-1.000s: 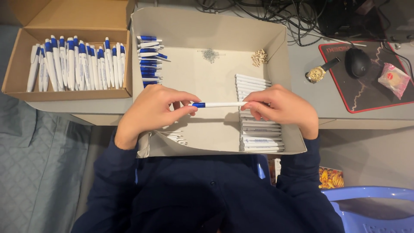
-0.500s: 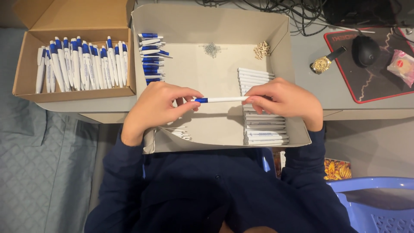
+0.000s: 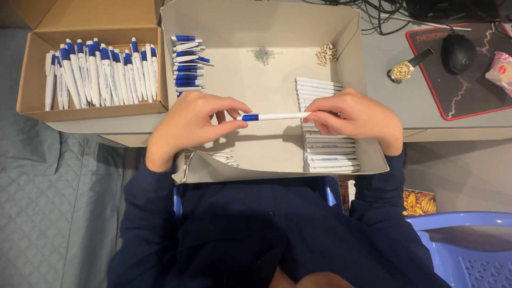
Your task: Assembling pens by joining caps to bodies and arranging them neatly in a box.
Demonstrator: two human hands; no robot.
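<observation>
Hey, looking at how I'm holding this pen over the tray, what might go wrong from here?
1. The pen is pinched only at its ends, blue end in the left hand, white end in the right hand; a slip would likely drop it into the grey tray.
2. The right hand rests over the stack of white barrels and might knock them askew.
3. The small metal springs lie loose and could scatter if the tray is bumped.

pen [image 3: 277,116] btwn hands over tray [image 3: 266,26], carton [image 3: 32,101] left
</observation>
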